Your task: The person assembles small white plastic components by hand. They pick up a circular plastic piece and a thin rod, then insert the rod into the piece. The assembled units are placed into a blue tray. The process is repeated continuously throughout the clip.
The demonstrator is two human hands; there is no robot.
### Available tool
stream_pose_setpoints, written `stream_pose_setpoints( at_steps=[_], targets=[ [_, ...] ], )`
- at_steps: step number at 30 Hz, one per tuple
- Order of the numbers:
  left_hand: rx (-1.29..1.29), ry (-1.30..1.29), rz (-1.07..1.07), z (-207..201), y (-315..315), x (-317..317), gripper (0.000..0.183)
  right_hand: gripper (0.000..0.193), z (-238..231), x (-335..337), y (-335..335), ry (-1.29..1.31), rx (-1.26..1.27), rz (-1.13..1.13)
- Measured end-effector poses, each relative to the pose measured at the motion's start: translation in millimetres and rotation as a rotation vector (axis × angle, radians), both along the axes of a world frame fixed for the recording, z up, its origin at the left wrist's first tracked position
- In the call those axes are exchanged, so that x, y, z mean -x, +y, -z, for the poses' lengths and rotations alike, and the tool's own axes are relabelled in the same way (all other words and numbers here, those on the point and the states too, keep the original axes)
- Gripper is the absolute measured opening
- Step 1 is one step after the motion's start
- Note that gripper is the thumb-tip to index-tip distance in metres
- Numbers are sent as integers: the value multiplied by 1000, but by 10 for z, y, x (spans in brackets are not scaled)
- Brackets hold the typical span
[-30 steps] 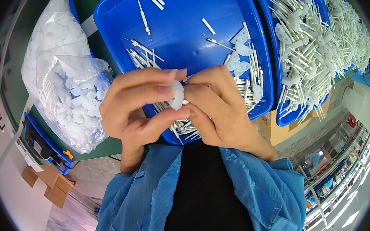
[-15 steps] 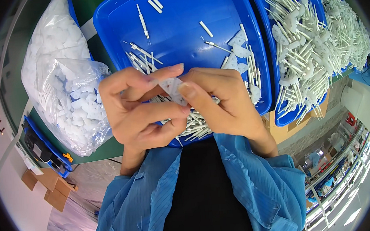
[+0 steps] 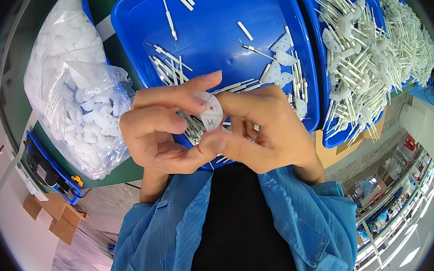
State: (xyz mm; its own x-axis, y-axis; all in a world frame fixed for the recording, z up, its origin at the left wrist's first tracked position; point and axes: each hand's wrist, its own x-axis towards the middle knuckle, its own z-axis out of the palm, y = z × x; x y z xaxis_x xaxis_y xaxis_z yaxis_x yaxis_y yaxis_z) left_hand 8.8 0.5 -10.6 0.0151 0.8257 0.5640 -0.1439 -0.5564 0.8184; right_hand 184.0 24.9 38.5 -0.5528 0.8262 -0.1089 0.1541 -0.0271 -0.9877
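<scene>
Between my two hands is a small white translucent plastic piece (image 3: 210,112), rounded on one side and pierced with small holes. My left hand (image 3: 163,121) grips its left side, index fingertip on its face and thumb at the lower edge. From the other side my right hand (image 3: 266,124) pinches it with thumb and index finger. Both hands are above the near part of a large blue tray (image 3: 210,40). Thin white sticks with wire ends (image 3: 169,63) lie in that tray, partly hidden under my hands. Similar white plastic pieces (image 3: 284,57) lie along its right side.
At the left, a clear plastic bag (image 3: 68,95) bulges with white plastic pieces. Another blue tray (image 3: 308,0) on the right is heaped with sticks and white pieces, with a further pile (image 3: 406,31) beyond it. A small blue tray (image 3: 53,167) holds dark items at lower left.
The white piece has turned so that its holed face shows more. My left index finger has shifted onto it, and my right thumb has moved down to its lower edge.
</scene>
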Motion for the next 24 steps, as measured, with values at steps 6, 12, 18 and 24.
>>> stream_pose_setpoints(
  at_steps=[6, 12, 18, 24],
  targets=[
    [11, 34, 55, -18, 10, 28, 50, 25, -7, 2, -1, 7, 180, 7],
    [41, 62, -5, -6, -19, 4, 49, 16, 23, 36, -7, -189, -118, 166],
    [27, 123, -40, 21, -16, 41, 48, 27, 34, 11, -106, -284, -666, 316],
    [-1, 125, -26, 66, 9, 43, 51, 30, 197, 13, -161, -198, -865, 220]
  ],
)
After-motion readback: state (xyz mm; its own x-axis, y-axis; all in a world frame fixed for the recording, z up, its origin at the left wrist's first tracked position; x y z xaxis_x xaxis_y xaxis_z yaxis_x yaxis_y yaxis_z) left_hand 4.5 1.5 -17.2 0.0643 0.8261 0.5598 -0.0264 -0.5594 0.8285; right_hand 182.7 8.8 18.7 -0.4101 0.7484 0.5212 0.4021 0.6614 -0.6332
